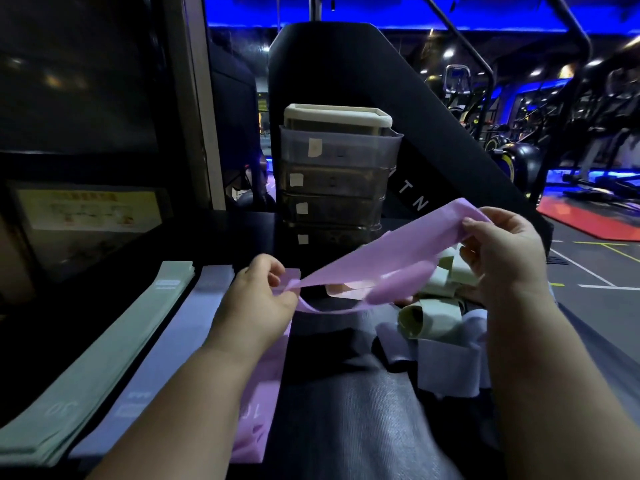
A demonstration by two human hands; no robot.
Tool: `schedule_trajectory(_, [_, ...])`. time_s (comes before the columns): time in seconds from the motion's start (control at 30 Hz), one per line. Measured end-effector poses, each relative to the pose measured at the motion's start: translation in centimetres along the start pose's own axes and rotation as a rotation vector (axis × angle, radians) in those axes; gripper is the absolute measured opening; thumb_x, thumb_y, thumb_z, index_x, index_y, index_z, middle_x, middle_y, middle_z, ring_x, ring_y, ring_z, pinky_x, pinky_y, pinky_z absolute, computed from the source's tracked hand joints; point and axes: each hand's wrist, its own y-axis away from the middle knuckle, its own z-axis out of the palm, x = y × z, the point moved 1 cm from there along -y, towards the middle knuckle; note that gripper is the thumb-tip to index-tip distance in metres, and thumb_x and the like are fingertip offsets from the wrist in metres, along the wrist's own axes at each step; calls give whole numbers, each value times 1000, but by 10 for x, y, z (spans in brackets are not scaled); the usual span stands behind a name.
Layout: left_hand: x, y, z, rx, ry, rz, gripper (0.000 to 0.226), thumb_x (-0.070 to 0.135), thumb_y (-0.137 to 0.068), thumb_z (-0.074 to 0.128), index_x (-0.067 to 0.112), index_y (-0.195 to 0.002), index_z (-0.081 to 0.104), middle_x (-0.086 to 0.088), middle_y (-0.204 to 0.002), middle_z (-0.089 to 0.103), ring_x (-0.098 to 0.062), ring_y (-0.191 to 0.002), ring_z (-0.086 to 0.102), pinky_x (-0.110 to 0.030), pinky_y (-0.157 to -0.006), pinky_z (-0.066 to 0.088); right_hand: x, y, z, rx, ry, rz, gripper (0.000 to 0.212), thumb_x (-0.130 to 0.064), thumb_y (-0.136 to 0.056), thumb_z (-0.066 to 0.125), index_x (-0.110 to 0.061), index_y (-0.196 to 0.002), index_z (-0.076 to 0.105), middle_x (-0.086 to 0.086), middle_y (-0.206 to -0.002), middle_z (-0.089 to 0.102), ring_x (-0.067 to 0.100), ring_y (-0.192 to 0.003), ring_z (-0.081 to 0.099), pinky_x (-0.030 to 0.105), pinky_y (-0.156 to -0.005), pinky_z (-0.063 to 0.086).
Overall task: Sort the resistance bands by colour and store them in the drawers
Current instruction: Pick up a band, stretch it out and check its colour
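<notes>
Sorting roughly half done: green stack (104, 341), blue stack (166, 348) and pink stack (256, 420) flat on bench (339, 403), mixed heap (440, 317) left, drawers (332, 181) look shut; left hand (258, 296) and right hand (502, 258) grips pinch pink band (391, 261) ends, held above bench.

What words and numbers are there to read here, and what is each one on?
"T N": white letters on the black machine panel behind the drawers.
"30", it seems: on the green bands.
"10": on the flat pink band.
Too blurred to read: the yellow poster, the stickers on the drawers, the print on the lilac bands.
</notes>
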Motion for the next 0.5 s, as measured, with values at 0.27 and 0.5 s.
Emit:
schedule_trajectory(0.27, [7, 5, -2, -445, 697, -237, 11, 5, -87, 67, 10, -98, 68, -8, -93, 74, -15, -75, 70, -24, -66, 58, 0, -2, -5, 21, -85, 30, 25, 6, -85, 54, -18, -87, 62, 3, -75, 58, 10, -63, 54, 20, -58, 47])
schedule_trajectory(0.5, [11, 7, -7, -632, 1006, -297, 25, 21, -73, 62, 10, -94, 68, -2, -80, 71, -11, -67, 67, -31, -79, 56, 6, -8, -11, 113, -106, 105, 46, 5, -83, 54, -12, -126, 51, 5, -95, 58, 11, -72, 57, 16, -55, 48])
